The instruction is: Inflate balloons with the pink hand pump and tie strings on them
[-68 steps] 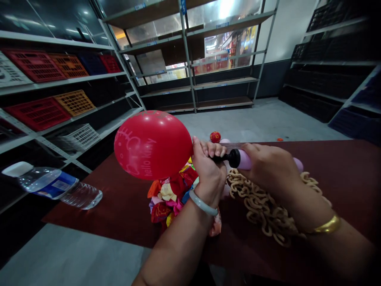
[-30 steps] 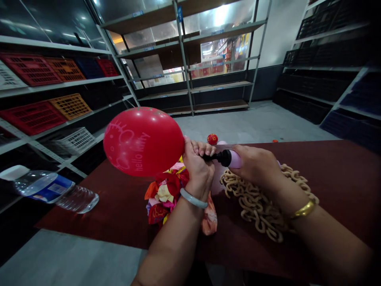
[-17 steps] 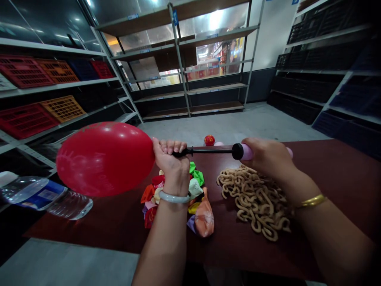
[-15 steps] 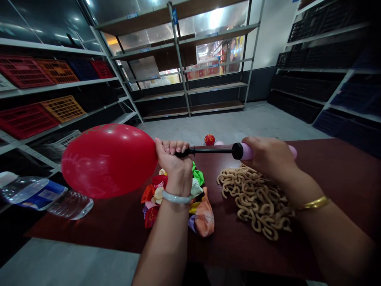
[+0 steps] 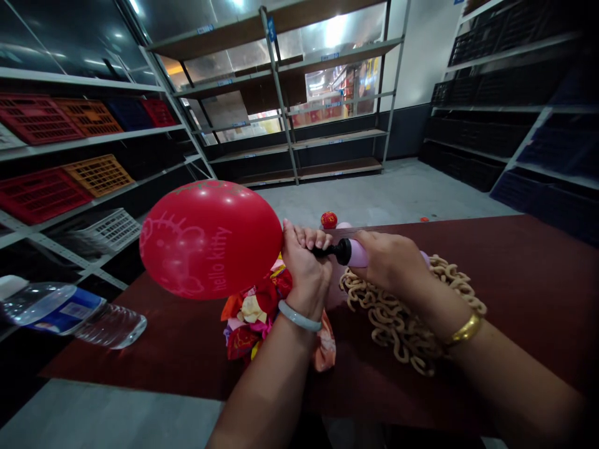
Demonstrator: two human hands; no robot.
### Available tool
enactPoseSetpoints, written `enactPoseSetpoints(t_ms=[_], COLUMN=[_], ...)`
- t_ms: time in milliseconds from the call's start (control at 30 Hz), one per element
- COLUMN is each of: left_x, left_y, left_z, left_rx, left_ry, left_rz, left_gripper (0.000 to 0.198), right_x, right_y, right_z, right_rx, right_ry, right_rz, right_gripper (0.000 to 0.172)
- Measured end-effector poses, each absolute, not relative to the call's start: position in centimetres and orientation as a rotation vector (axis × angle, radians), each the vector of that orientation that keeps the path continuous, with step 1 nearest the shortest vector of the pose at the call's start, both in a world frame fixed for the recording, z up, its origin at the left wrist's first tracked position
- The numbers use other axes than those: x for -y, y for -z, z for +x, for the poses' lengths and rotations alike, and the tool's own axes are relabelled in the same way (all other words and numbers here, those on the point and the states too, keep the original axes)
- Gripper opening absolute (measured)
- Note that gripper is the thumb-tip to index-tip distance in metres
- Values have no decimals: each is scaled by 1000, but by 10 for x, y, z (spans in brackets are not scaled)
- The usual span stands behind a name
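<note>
Pump (image 5: 345, 251) has collapsed, its bare rod gone (likely driving air into the red balloon (image 5: 210, 240) above the bench (image 5: 528, 274)); left hand (image 5: 306, 259) clasps its black end (image 5: 321, 251) beside the balloon, right hand (image 5: 393, 263) grips the barrel (image 5: 359, 254).

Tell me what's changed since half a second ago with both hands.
The right hand moved left with the lilac tubular pump, and the left hand moved right with the shiny red oval balloon, so the black rod no longer shows between them. Neither hand let go. The clear, blue-labelled plastic bottle and the pile of tan loops stayed put.
</note>
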State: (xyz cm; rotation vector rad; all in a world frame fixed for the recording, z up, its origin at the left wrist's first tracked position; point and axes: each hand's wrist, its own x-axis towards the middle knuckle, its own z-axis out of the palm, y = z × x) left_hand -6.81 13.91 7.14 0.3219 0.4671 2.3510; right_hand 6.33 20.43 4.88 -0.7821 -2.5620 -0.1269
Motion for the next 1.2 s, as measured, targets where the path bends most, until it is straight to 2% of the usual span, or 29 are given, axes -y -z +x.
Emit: enactPoseSetpoints(t_ms=[167, 300, 467, 667, 833, 1000, 1200], left_x=[-132, -120, -115, -131, -144, -146, -142], left_y=[-79, -89, -92, -75, -63, -60, -62], left_z=[-100, -119, -124, -112, -81, -64, -66], left_rx=[-490, -414, -339, -448, -433, -392, -406], left_ry=[-2438, -2516, -2540, -2498, -2378, -2310, -2320], left_rz=[351, 411, 403, 291, 289, 298, 290], left_gripper=[53, 52, 51, 54, 53, 51, 53], right_x=[-227, -242, -240, -228, -214, -209, -210], right_y=[-45, -50, -61, -64, -54, -47, -46], right_z=[70, 84, 96, 91, 75, 69, 69], right_rx=[2599, 2578, 2558, 2579, 2589, 2577, 2566], right_ry=[10, -44, 95, 331, 261, 221, 187], right_rz=[-786, -813, -862, -887, -784, -720, -690], right_gripper=[44, 39, 29, 33, 45, 43, 52])
